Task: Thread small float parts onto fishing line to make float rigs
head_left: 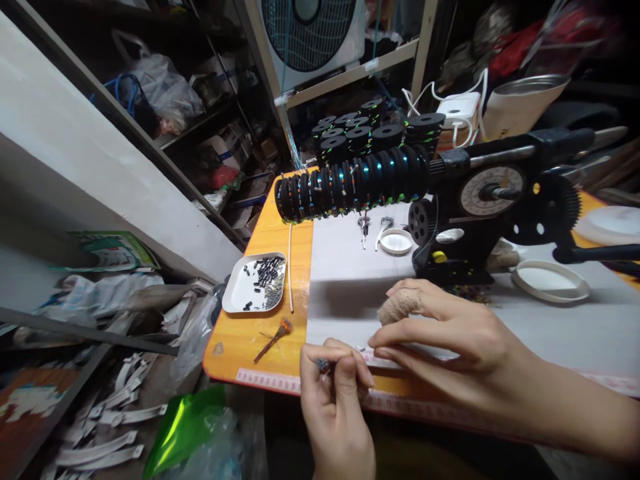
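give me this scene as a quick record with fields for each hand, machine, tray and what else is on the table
left hand: fingers curled around a small grey-blue bundle, mostly hidden
right hand: fingertips near the left hand; tan tape wraps a finger; grip unclear
machine: black geared machine with a white round dial; a row of black ringed rolls on its shaft
tray: white rounded-square tray holding small black tubes
table front: thin dark bundle with orange tip, lying flat
dishes: two shallow white round dishes
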Available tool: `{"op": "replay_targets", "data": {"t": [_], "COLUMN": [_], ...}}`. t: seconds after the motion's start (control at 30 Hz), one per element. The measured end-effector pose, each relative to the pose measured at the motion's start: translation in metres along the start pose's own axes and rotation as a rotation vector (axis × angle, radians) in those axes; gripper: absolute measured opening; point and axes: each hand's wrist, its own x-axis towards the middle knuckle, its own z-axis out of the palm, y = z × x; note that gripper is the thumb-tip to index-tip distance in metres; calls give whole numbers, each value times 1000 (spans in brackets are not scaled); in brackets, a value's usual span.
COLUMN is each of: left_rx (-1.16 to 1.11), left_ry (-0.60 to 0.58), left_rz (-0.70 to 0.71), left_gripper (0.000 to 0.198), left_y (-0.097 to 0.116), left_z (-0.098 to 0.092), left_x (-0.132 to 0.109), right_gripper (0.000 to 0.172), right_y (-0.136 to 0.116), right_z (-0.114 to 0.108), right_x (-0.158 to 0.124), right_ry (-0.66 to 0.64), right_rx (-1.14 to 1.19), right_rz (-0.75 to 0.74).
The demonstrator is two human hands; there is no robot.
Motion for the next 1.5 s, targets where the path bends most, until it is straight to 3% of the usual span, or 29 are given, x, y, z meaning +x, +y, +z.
{"op": "replay_targets", "data": {"t": [0.3,0.47,0.57,0.63,0.7,0.83,1.13,1.33,1.5], "left_rx": [-14,-36,-67,-70,-51,-51,-114,-4,-156], "left_ry": [51,41,167,221,191,21,-66,-34,75], "left_rz": [-78,105,252,274,219,4,-326,-234,-254], "left_gripper": [17,14,15,18,21,21,31,30,21], "left_y": [-1,7,18,23,23,13,10,11,7], "left_z": [11,8,0,-6,-10,-5,17,23,25], "left_x": [-3,9,20,25,26,16,-2,-4,-8], "right_gripper": [13,13,15,16,18,13,14,14,15], "right_y": [-2,-1,2,3,3,0,-3,-6,-10], "right_z": [0,6,3,-1,-3,-8,-10,-6,-9], "right_x": [4,6,5,4,2,3,7,6,8], "right_ry": [55,78,99,109,89,48,57,51,59], "right_rx": [39,-161,-222,-217,-157,-1,56,116,62], "right_rz": [12,-86,-121,-123,-98,-33,51,51,34]}}
